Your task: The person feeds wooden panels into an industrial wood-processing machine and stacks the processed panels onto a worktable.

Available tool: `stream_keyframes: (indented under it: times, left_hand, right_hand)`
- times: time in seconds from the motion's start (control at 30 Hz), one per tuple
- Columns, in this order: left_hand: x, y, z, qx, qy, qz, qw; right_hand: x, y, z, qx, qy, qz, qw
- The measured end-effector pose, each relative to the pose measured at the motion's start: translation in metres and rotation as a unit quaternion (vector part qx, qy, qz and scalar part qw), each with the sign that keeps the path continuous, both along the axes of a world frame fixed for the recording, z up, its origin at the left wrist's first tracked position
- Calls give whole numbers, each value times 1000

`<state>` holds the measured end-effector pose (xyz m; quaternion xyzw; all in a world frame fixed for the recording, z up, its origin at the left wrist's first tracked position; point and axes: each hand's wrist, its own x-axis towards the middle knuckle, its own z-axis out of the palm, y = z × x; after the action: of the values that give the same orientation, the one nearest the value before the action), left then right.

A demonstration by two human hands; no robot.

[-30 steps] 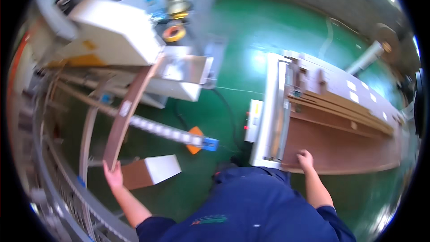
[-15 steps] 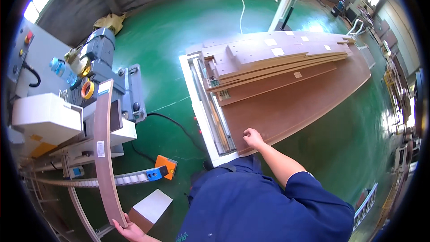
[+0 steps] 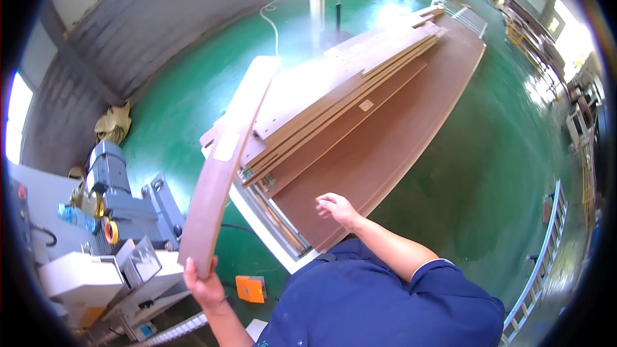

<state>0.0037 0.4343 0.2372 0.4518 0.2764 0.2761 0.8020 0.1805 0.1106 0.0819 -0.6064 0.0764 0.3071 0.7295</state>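
Observation:
My left hand (image 3: 207, 288) is closed around the near end of a long, narrow brown board (image 3: 209, 196), which is tilted up and away from me. A white label sits on the board's face, and its far end overlaps the stack in view. To the right, my right hand (image 3: 339, 211) hovers at the near end of a big brown panel (image 3: 392, 132), fingers loosely bent and apart with nothing in them. On the panel's left side lies a stack of pale-faced boards (image 3: 321, 106) with brown edges. The near end of a white-framed roller table (image 3: 257, 222) shows beneath them.
At the left stand a grey motor (image 3: 108, 168), a white machine housing (image 3: 83, 283), a water bottle (image 3: 78, 217) and a yellow tape roll (image 3: 111, 232). An orange box (image 3: 250, 289) lies on the green floor. A ladder (image 3: 536, 270) is at the right.
My left hand has lifted the narrow board and swung it right, from beside the machine to before the stack. The view has turned left. My right hand's fingers have loosened.

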Motion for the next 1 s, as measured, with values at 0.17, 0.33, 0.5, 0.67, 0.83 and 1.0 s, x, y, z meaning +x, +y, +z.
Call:
stream_keyframes:
  times: [0.17,0.33,0.5,0.67,0.83,1.0]
  left_hand:
    - [132,-117,-11,-91,-37,-194,976]
    - [197,-230,-26,-121,-60,-317,939]
    - [217,-254,-46,-131,40,-460,877]
    - [176,-208,-113,-124,166,-460,863]
    - [96,-161,-174,-164,286,-300,895]
    - [53,-156,-192,-204,350,-213,889]
  right_hand:
    - [35,8,119,245,-30,-66,967]
    - [88,-15,130,168,-141,-339,915]
    - [169,-112,104,143,-130,-413,890]
    - [282,-212,68,78,-152,-428,887]
    - [377,-288,38,59,-180,-407,894]
    - [453,-311,31,60,-104,-379,917]
